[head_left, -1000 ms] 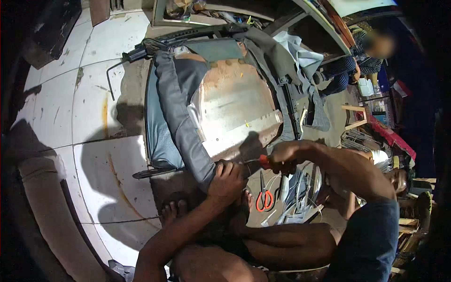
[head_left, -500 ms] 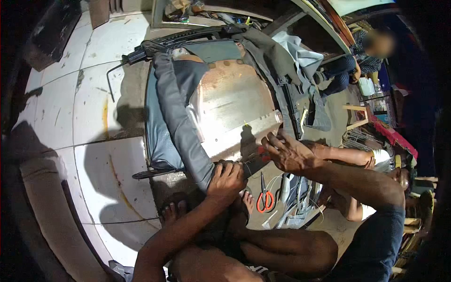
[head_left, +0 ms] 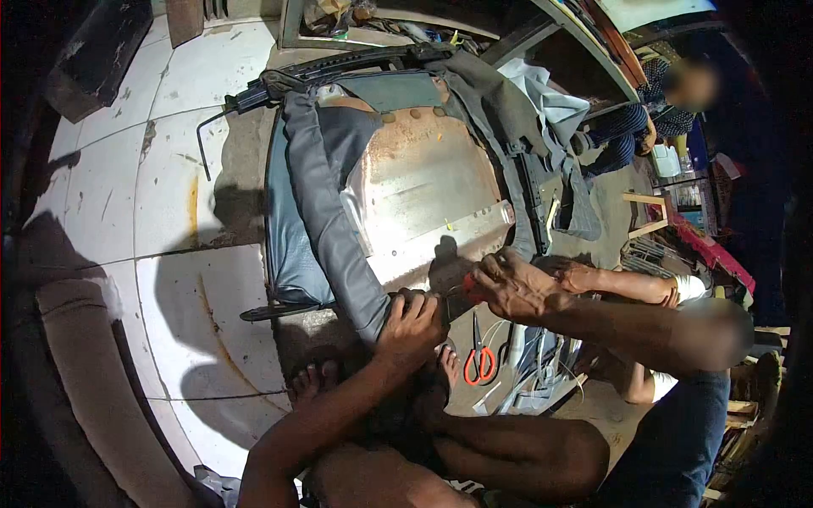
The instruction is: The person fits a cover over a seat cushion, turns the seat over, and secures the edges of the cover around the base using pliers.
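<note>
A seat part lies on the floor before me, with a grey cover (head_left: 326,212) wrapped around a bare metal panel (head_left: 432,190). My left hand (head_left: 412,326) is closed on the cover's near corner, fingers curled over its edge. Just right of it, my right hand (head_left: 521,288) is wrapped round a red-handled tool (head_left: 472,289) at the near edge. The tool's tip is too small to make out. Orange-handled scissors (head_left: 480,364) lie on the floor below my right hand.
A bent metal rod (head_left: 201,152) juts out at the seat's left. Cut strips (head_left: 538,364) lie right of the scissors. One person (head_left: 686,292) is close on my right, another (head_left: 665,97) sits farther back. A padded piece (head_left: 93,389) stands at lower left.
My right hand has turned over with the red-handled tool and shifted slightly since a second ago. My left hand keeps its hold. The person's arm at right now reaches toward the seat's side.
</note>
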### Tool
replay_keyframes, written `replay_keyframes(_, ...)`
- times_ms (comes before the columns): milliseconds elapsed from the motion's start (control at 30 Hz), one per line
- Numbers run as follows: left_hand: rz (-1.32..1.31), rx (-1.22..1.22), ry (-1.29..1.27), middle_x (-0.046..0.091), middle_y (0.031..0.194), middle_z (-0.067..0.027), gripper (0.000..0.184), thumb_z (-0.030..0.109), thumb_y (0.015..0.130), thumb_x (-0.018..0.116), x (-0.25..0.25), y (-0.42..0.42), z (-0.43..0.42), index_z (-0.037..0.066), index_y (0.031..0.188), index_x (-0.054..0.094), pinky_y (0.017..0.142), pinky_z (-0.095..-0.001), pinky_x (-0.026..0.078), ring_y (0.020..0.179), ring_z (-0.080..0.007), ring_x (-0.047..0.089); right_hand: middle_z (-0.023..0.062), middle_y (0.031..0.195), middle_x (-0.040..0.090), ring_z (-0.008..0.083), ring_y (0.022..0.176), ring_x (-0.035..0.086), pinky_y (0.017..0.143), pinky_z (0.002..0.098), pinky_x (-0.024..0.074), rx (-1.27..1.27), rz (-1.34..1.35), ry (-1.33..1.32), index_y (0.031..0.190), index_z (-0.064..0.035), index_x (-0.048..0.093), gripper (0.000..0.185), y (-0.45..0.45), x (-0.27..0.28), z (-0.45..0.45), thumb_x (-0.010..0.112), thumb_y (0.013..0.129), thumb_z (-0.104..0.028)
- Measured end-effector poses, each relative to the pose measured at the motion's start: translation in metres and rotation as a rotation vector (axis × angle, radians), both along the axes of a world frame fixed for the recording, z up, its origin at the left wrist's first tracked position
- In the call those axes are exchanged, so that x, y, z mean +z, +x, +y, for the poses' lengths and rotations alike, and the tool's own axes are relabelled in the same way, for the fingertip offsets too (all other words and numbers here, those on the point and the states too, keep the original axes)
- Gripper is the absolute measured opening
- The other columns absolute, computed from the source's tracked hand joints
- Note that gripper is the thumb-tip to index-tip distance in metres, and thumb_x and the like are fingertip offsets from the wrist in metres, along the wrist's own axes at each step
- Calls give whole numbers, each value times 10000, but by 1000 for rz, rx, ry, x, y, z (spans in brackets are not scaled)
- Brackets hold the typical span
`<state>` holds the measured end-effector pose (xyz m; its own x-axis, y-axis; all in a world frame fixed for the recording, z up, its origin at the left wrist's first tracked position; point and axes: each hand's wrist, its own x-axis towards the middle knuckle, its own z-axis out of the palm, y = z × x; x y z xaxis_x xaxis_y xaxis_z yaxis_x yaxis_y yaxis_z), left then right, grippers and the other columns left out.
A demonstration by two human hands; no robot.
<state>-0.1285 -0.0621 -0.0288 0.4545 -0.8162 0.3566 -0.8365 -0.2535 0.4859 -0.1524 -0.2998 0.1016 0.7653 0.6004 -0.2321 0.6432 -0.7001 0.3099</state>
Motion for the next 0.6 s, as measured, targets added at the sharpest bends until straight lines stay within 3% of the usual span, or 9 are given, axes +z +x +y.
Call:
replay_keyframes(67, 9, -14, 20, 610, 1141, -140, 392, 283, 891, 683, -2, 0, 0, -16, 1144, 677, 884, -478, 456, 1041, -289, 577, 123, 1086, 592, 289, 989, 545, 904, 496, 435, -200, 503, -83, 1076, -118, 623, 244, 7, -21, -18, 547, 932, -299)
replay_keyframes(200, 29, -67, 49, 606, 1169, -123, 333, 263, 821, 689, 0, -1, 4, -11, 1009, 712, 959, -497, 462, 1146, -278, 547, 141, 1115, 699, 282, 970, 693, 840, 486, 571, -506, 1258, -199, 1276, -81, 641, 409, 38, -30, -35, 586, 987, -365)
replay_keyframes(267, 33, -56, -30, 613, 1126, -124, 365, 285, 820, 699, 1, 2, 4, -25, 1011, 707, 950, -481, 462, 1089, -279, 560, 126, 1033, 716, 251, 776, 708, 663, 416, 601, -1537, 1529, 237, 1252, -62, 641, 439, 71, 20, -18, 650, 941, -371)
replay_keyframes(333, 26, -38, 9, 611, 1135, -141, 423, 313, 851, 705, -2, 4, -2, -16, 1115, 677, 932, -493, 456, 1071, -295, 567, 110, 1031, 728, 229, 799, 726, 674, 378, 613, -1684, 1523, 335, 1210, -22, 646, 400, 70, 42, 2, 693, 911, -283)
replay_keyframes(400, 46, -30, 56, 609, 1144, -158, 488, 342, 882, 711, 3, -1, -2, -7, 1218, 647, 914, -506, 451, 1053, -310, 575, 114, 977, 741, 236, 819, 737, 702, 403, 619, -1411, 1478, 270, 1169, -22, 671, 362, 63, 44, 8, 682, 914, -280)
replay_keyframes(433, 56, -17, 65, 615, 1118, -144, 493, 341, 870, 718, 4, -1, -2, -16, 1206, 655, 907, -489, 452, 1039, -297, 581, 111, 880, 744, 257, 779, 740, 678, 416, 614, -1101, 1383, -61, 1134, -46, 700, 319, 62, 45, 13, 665, 901, -261)
replay_keyframes(533, 35, 10, 61, 633, 1032, -102, 474, 302, 820, 736, 17, 7, 0, -34, 1150, 682, 882, -433, 456, 987, -252, 592, 133, 1339, 623, 328, 1201, 615, 946, 522, 487, -419, 568, -330, 1172, -84, 706, 296, 14, 67, 26, 549, 997, -263)
replay_keyframes(567, -9, -3, 96, 634, 1012, -96, 466, 281, 801, 738, 18, 9, 1, -32, 1144, 689, 875, -424, 457, 978, -240, 593, 133, 1339, 623, 328, 1201, 615, 946, 522, 487, -426, 564, -333, 1172, -84, 706, 296, 6, 65, 24, 549, 997, -263)
replay_keyframes(600, -53, -16, 130, 634, 991, -90, 460, 259, 783, 740, 18, 10, 0, -29, 1137, 695, 868, -414, 458, 970, -227, 595, 124, 1474, 480, 341, 1347, 441, 1070, 549, 358, -342, 486, -431, 1322, -99, 624, 392, -1, 60, 22, 526, 1016, -323)
